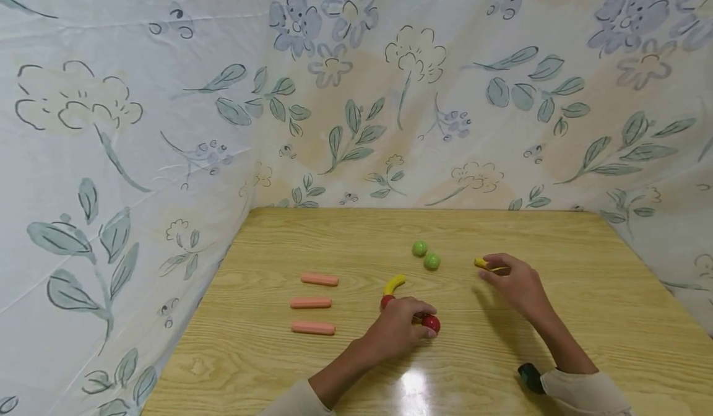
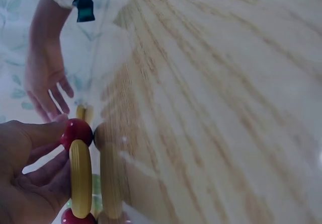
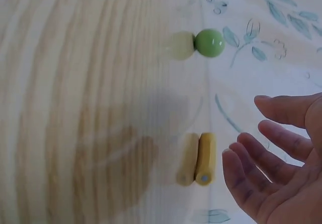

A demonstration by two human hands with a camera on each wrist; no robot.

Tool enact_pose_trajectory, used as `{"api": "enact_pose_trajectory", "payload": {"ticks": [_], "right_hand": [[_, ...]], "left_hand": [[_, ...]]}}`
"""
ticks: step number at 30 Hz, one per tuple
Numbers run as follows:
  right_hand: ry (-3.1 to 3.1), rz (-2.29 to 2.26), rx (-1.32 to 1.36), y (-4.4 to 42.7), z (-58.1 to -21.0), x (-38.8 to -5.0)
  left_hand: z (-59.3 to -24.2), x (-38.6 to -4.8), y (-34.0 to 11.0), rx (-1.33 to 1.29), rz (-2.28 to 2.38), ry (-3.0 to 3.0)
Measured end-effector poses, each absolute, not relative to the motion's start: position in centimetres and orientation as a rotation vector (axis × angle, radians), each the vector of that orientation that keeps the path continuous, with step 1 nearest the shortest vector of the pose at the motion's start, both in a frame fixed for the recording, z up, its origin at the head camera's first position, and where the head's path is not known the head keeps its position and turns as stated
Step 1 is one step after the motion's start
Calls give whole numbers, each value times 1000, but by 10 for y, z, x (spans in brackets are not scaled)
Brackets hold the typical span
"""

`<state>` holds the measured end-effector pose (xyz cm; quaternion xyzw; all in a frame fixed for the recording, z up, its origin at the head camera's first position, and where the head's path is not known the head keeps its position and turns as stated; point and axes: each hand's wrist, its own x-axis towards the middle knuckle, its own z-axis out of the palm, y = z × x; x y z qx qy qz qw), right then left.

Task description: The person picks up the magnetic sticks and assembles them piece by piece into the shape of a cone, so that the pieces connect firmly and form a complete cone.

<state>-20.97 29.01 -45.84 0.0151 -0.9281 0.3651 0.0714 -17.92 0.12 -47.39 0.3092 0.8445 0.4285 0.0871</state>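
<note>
My left hand (image 1: 398, 326) pinches a glossy red ball (image 1: 431, 324) between thumb and fingers, low over the table. A curved yellow toy banana (image 1: 394, 284) and a second red ball (image 1: 388, 303) lie just past this hand, which partly covers that ball. In the left wrist view, another yellow banana-like piece (image 2: 81, 178) lies between the held ball (image 2: 78, 133) and the other red ball (image 2: 78, 217). My right hand (image 1: 515, 281) hovers with loosely bent fingers beside a yellow piece (image 1: 480, 262). The right wrist view shows a gap between its fingers and that piece (image 3: 205, 158).
Two green balls (image 1: 426, 255) sit toward the back, between the hands. Several salmon-pink sticks (image 1: 312, 303) lie in a column at the left of the wooden table (image 1: 267, 236). A floral cloth (image 1: 356, 174) hangs behind it. Something dark green (image 1: 531, 379) is at the right cuff.
</note>
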Motion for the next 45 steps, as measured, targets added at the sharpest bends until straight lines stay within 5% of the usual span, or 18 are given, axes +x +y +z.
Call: {"api": "enact_pose_trajectory", "payload": {"ticks": [45], "right_hand": [[-2926, 1042, -21, 300, -476, -235]], "left_hand": [[-480, -178, 2, 938, 1176, 2575]]}}
